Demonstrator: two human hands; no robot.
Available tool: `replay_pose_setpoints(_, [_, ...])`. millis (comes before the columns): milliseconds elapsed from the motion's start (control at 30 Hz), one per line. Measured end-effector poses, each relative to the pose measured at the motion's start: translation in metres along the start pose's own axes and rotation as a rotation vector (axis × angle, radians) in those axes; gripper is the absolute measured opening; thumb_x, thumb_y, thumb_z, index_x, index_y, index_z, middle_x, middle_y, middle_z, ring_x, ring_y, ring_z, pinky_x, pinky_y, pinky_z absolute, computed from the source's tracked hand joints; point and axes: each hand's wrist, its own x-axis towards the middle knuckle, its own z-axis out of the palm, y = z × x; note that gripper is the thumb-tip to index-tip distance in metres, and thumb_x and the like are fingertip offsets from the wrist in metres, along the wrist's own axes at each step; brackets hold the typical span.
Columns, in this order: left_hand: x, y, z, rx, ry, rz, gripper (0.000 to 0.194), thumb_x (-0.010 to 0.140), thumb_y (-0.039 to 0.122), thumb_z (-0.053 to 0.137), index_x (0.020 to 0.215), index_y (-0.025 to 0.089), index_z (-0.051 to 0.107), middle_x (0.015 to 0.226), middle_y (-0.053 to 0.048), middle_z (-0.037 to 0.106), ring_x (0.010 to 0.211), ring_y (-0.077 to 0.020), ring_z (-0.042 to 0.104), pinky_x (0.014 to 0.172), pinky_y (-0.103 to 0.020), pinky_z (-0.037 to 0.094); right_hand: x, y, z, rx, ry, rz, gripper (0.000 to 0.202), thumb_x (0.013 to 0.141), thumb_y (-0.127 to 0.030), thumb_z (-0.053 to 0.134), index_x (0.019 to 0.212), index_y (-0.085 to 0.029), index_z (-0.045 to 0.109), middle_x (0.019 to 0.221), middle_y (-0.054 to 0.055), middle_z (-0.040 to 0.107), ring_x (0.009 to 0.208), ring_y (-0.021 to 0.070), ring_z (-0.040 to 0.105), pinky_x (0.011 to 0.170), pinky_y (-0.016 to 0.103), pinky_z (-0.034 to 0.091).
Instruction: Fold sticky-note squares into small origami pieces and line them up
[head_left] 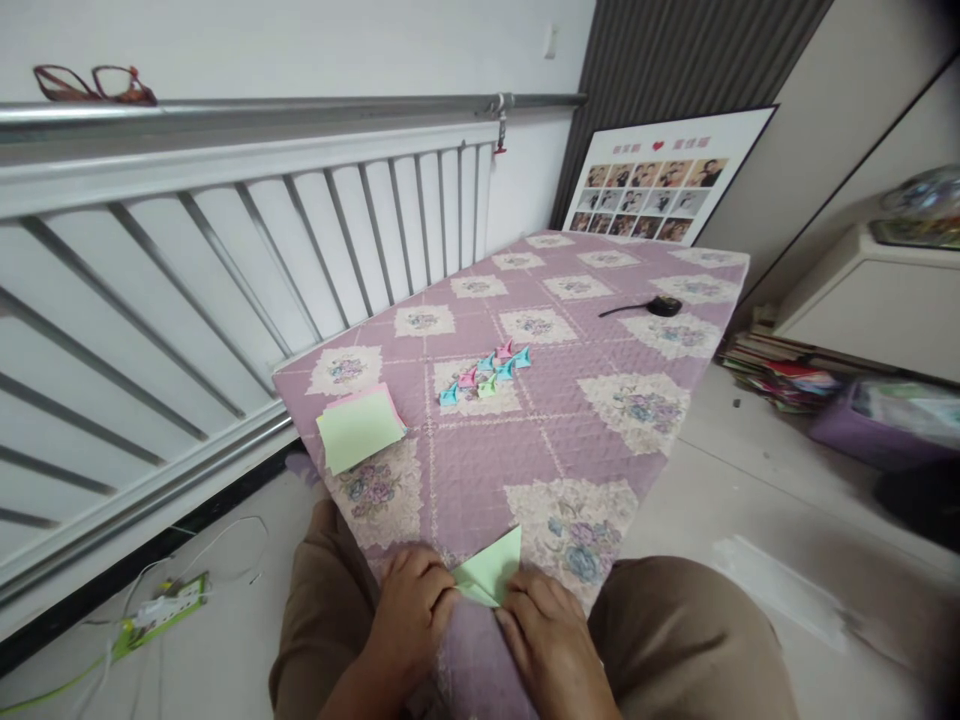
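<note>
Two hands work one green sheet at the bottom centre of the frame, over the near end of the cloth. The left hand is closed on the sheet's left corner, and the right hand grips its lower right edge. The sheet is folded, its tip pointing to the upper right.

Seven small pieces lie close together near the centre: four blue, two pink, one green. Left of them is one stack of paper, light green on top with pink showing at its edge; its sheets cannot be counted. One black object with a thin black strip lies right of centre; what it is cannot be made out.

One pair of glasses sits on the pipe at upper left. One board at upper right carries one red heart and three rows of photos, its lettering too blurred to read. One power strip is at lower left.

The left thumb is hidden, and both forearms and two knees are cut off by the bottom edge.
</note>
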Motion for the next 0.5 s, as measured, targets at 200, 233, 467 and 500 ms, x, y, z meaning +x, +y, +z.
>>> replay_pose_setpoints(200, [0.009, 0.002, -0.003, 0.009, -0.013, -0.126, 0.012, 0.084, 0.022, 0.059, 0.072, 0.02, 0.062, 0.083, 0.0, 0.059, 0.086, -0.0197, 0.051, 0.084, -0.037, 0.032, 0.006, -0.005, 0.006, -0.037, 0.033, 0.078, 0.009, 0.087, -0.022, 0.054, 0.079, -0.022, 0.059, 0.084, 0.004, 0.058, 0.08, 0.0227, 0.054, 0.072, 0.037, 0.04])
replay_pose_setpoints(233, [0.01, 0.002, -0.003, 0.016, -0.022, -0.141, 0.013, 0.084, 0.023, 0.059, 0.072, 0.021, 0.062, 0.082, 0.0, 0.059, 0.086, -0.0196, 0.051, 0.084, -0.037, 0.031, 0.007, -0.006, 0.007, -0.046, 0.039, 0.087, 0.01, 0.086, -0.022, 0.054, 0.077, -0.022, 0.059, 0.083, 0.004, 0.057, 0.079, 0.0231, 0.053, 0.071, 0.037, 0.04])
replay_pose_setpoints(467, [0.019, 0.006, -0.007, 0.109, -0.064, -0.199, 0.015, 0.084, 0.028, 0.06, 0.071, 0.02, 0.06, 0.083, 0.0, 0.059, 0.085, -0.0196, 0.051, 0.079, -0.035, 0.03, 0.015, -0.007, 0.006, -0.084, 0.033, 0.136, 0.015, 0.084, -0.021, 0.057, 0.068, -0.021, 0.057, 0.076, 0.005, 0.054, 0.075, 0.0228, 0.05, 0.068, 0.034, 0.037])
replay_pose_setpoints(500, [0.02, 0.006, -0.008, 0.123, -0.066, -0.198, 0.016, 0.084, 0.029, 0.06, 0.071, 0.02, 0.06, 0.082, 0.0, 0.059, 0.085, -0.0195, 0.051, 0.078, -0.034, 0.03, 0.016, -0.007, 0.006, -0.092, 0.026, 0.146, 0.015, 0.083, -0.021, 0.058, 0.068, -0.021, 0.057, 0.075, 0.005, 0.054, 0.075, 0.0227, 0.05, 0.067, 0.034, 0.037])
